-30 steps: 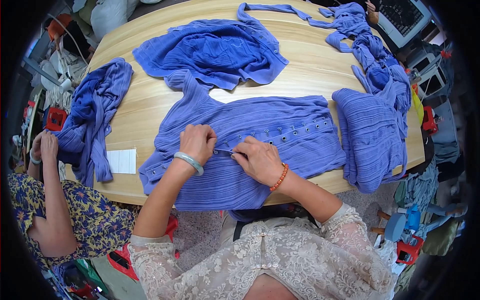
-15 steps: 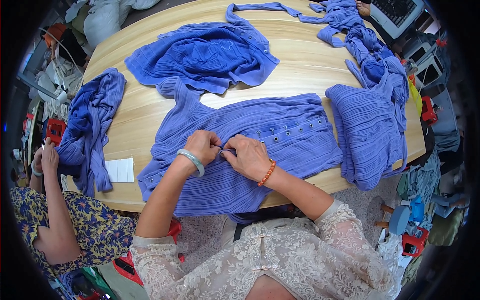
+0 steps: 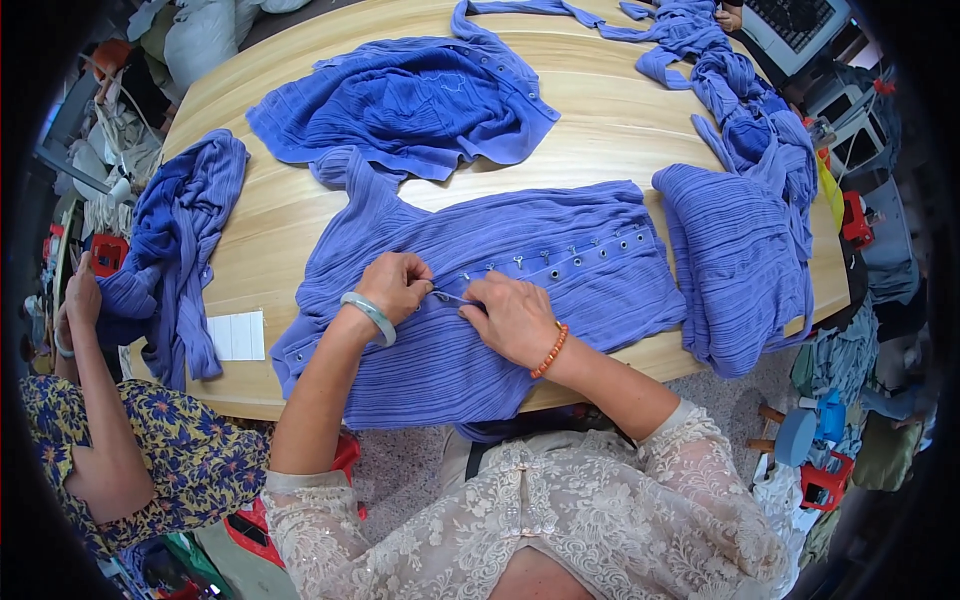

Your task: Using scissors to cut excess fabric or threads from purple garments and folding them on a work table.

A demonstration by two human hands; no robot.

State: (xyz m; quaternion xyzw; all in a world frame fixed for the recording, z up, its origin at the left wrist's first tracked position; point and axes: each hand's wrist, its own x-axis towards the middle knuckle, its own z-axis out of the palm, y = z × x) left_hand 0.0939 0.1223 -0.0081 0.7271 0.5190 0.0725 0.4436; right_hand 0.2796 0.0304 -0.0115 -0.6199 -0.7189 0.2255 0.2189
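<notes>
A periwinkle-blue ribbed knit top [image 3: 410,375] lies spread flat on the table in front of me. Down its front run a row of metal hooks and a row of eyelets, both showing to the right of my hands. My left hand [image 3: 395,288], with a pale bangle at the wrist, pinches the edge of the front placket. Close by on the right, my right hand [image 3: 513,318], wearing an orange bead bracelet, has its thumb and fingers closed on the same placket. A short stretch of edge shows between the two hands.
A folded blue garment [image 3: 728,270] lies right of the top, with a twisted pile [image 3: 745,120] behind it. Another top [image 3: 400,105] lies at the back. On the left are a crumpled garment [image 3: 190,245], white paper [image 3: 236,336] and a seated person's arm [image 3: 105,405].
My right hand has shifted right and slightly toward me, away from my left hand. The gap between them is wider, and more hooks show above my right hand.
</notes>
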